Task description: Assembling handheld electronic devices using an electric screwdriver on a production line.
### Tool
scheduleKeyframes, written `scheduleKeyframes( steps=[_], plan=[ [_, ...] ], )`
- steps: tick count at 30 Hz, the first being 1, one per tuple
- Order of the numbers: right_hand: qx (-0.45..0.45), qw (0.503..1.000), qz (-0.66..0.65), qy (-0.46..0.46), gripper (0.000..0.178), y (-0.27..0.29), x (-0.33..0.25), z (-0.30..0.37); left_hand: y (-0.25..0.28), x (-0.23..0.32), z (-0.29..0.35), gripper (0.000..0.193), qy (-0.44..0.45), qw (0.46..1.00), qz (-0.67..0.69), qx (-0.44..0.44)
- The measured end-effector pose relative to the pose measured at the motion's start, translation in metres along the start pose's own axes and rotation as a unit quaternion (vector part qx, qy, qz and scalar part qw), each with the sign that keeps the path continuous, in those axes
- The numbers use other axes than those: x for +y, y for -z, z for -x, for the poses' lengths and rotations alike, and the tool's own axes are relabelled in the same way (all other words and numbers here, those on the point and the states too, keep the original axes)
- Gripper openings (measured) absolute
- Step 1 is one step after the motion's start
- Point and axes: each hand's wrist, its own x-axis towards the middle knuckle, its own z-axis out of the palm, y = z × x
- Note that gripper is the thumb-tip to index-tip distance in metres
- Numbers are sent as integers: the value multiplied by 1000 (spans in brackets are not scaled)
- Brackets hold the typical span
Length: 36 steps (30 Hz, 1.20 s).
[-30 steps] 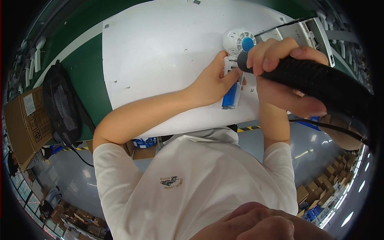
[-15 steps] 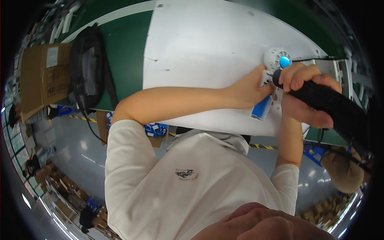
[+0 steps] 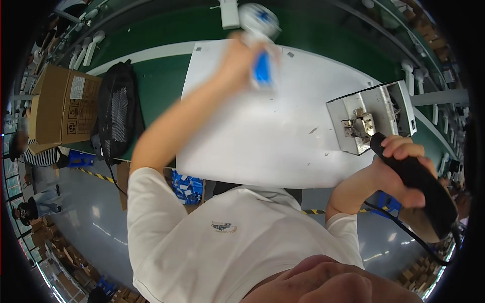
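Nearest, at the right, a black corded tool is gripped by the right hand, fingers and thumb wrapped about its barrel. A fairly heavy, stiff body is suggested; it is best held around the thick middle, with the cord kept free. Just beyond its tip, an open-sided metal box is seen on the worktop, which is covered in white here.

Farther off, the white-and-blue device is held in the left hand, which is clamped around its upper handle. The blue part is left exposed to the right of and below the knuckles, while the round head is carried beyond the fingers, past the white covering's far edge. Contact with the surface cannot be told through the blur. A light, rigid, smooth plastic shell is judged likely; it is best taken by the handle, the head being spared pressure. Beyond lies a white piece.
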Motion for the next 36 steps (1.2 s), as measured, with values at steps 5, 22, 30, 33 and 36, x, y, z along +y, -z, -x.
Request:
scheduleKeyframes(
  steps=[5,22,30,33,36],
  plan=[
    [123,948,293,-27,61,-28,12,8,142,49,-140,39,-223,935,-225,162],
    [69,987,-134,-50,65,-16,16,13,103,26,-189,37,-149,652,-695,264],
    [-17,990,-128,-55,69,-4,2,20,28,15,-92,43,-95,990,-45,-99],
    [-42,984,-160,-66,71,-4,-3,22,-46,-36,20,42,19,983,37,-178],
    [-55,985,-145,-78,73,-9,6,27,-59,-69,64,39,122,953,152,-231]
  ],
)
